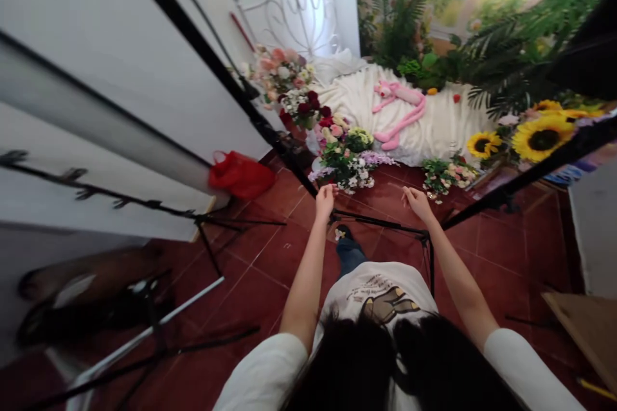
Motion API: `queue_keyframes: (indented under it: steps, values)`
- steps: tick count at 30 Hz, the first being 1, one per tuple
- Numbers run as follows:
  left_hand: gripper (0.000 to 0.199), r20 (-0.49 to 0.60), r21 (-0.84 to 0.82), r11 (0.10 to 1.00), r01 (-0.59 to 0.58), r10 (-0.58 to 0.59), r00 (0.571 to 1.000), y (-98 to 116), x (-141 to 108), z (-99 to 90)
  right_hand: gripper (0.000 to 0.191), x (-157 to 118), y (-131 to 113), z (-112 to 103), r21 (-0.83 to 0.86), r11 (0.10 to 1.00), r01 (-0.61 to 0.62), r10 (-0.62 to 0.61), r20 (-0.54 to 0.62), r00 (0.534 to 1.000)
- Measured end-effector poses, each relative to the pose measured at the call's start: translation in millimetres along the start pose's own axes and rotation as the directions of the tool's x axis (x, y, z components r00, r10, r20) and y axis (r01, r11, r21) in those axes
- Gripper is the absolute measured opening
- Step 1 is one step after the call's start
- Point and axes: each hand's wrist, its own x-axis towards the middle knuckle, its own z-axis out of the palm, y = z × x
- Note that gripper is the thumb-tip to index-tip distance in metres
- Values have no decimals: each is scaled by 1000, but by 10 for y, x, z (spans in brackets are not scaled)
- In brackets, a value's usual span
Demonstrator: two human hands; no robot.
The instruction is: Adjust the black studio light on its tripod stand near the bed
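Note:
My left hand is raised in front of me with its fingers pinched together; whatever it may hold is too small to make out. It is just below a bunch of mixed flowers, beside a black stand pole. My right hand is held out to the right, fingers curled and close together, with no object clearly visible in them. Pink and white flowers lie beyond it. Behind both hands a pink plush toy lies on a bed with white cloth.
A red bag stands on the tiled floor at the left wall. Stand legs cross the floor below my hands. Another black pole slants at the right, near sunflowers. A cardboard sheet is at lower right.

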Motion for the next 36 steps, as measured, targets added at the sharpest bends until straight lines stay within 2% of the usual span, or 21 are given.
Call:
queue_keyframes:
  steps: [3,6,8,10,13,17,20,23,27,31,36]
  values:
    - [26,-228,3,993,-114,112,967,148,207,-409,63,203,-140,347,7,999,52,-53,100,994]
    - [24,-379,86,964,-250,264,887,314,399,-729,62,350,-277,672,15,996,89,-90,197,976]
    - [28,-423,169,928,-333,373,826,448,548,-874,61,445,-374,857,-6,994,113,-107,260,960]
    - [37,-377,231,883,-409,469,799,591,718,-957,60,561,-480,1012,-49,988,143,-119,332,936]
    - [46,-243,288,842,-457,526,815,773,972,-970,52,797,-671,1216,-146,961,235,-144,460,876]
    - [37,-187,365,858,-361,448,875,871,1160,-866,34,1220,-1037,1534,-318,847,426,-192,564,803]
    - [36,-192,386,868,-313,407,893,875,1145,-807,28,1545,-1408,1848,-420,695,584,-259,612,747]
    - [39,-165,421,864,-275,371,914,903,1065,-806,37,1799,-1781,2189,-490,544,682,-299,646,703]
    - [42,-140,473,853,-220,319,937,976,982,-841,44,1978,-2111,2548,-571,378,729,-214,712,669]
    - [43,-138,496,842,-210,315,939,1004,959,-857,46,2044,-2241,2692,-594,303,745,-132,749,650]
    - [41,-144,503,831,-237,351,925,988,944,-864,46,2092,-2299,2664,-609,234,758,-92,762,640]
